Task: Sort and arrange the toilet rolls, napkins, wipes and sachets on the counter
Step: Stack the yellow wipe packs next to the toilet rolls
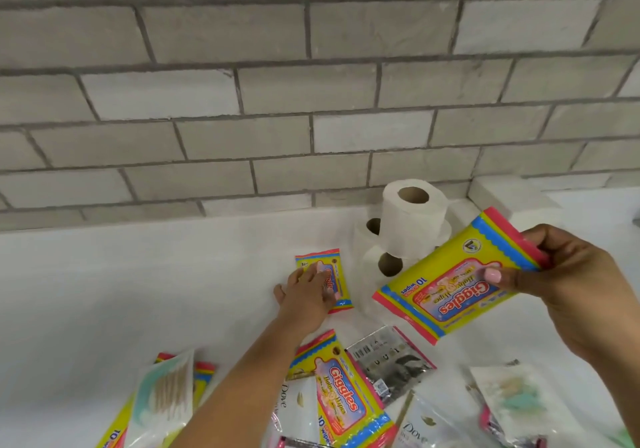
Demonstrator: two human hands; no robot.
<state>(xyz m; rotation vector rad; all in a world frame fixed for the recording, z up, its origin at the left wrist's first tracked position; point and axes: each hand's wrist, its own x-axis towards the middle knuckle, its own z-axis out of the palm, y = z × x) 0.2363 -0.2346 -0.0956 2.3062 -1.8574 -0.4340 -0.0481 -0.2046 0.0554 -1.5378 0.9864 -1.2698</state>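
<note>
Now the right hand point(568, 274) is pinching a wipes pack point(457, 274) aloft, its long axis slanting down-left toward the placed pack point(325, 279), which the flat-fingered left hand point(306, 295) is pressing on the desk point(138, 292) beside the toilet rolls point(408, 226).

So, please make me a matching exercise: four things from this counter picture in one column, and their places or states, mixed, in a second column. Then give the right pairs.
Things
1. yellow Giggles wipes pack with pink ends
2. smaller yellow wipes pack near the rolls
3. white toilet roll with brown cardboard core
4. white Dove sachet with gold logo

Places or states
A. stacked on top of other rolls by the tiled wall
B. lying at the near edge of the counter
C. held in the air, pinched by the right hand
D. flat on the counter under the fingers of the left hand

Pairs: 1-C, 2-D, 3-A, 4-B
</note>
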